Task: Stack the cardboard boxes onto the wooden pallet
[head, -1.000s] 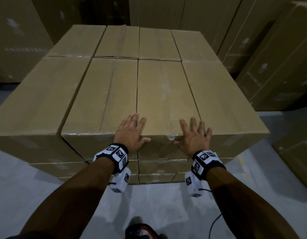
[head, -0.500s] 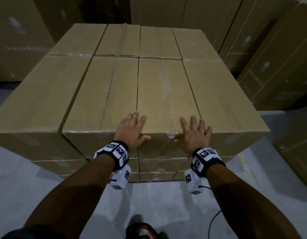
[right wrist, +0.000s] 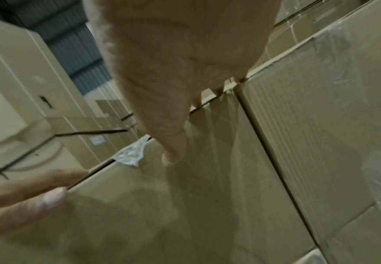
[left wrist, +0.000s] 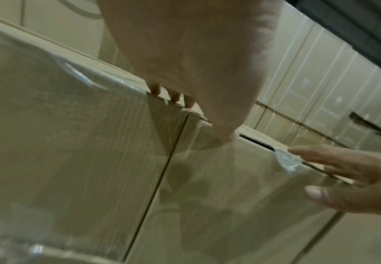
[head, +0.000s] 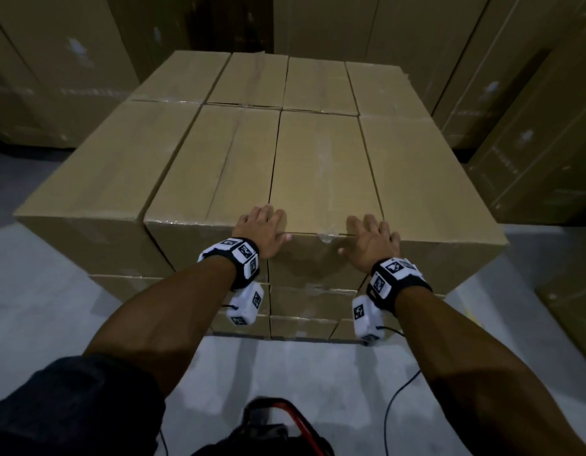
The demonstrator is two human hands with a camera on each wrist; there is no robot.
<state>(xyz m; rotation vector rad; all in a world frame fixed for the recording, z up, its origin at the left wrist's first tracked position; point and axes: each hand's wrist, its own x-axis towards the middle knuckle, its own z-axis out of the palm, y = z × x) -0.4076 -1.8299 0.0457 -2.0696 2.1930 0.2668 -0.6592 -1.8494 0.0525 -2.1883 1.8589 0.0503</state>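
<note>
Closest to me was the grey floor [head: 318, 366]. Both hands sat flat on the near top edge of the third cardboard box [head: 321, 172] in the front row: left hand [head: 260, 230] at its left corner, right hand [head: 372, 241] at its right, fingers straight and spread, thumbs down the front face. Behind it ran the back row of boxes [head: 285, 82], and I couldn't see the pallet at all.

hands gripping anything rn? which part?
Nothing gripped. Left hand and right hand lie flat, fingers straight, on the near top edge of a cardboard box.
</note>
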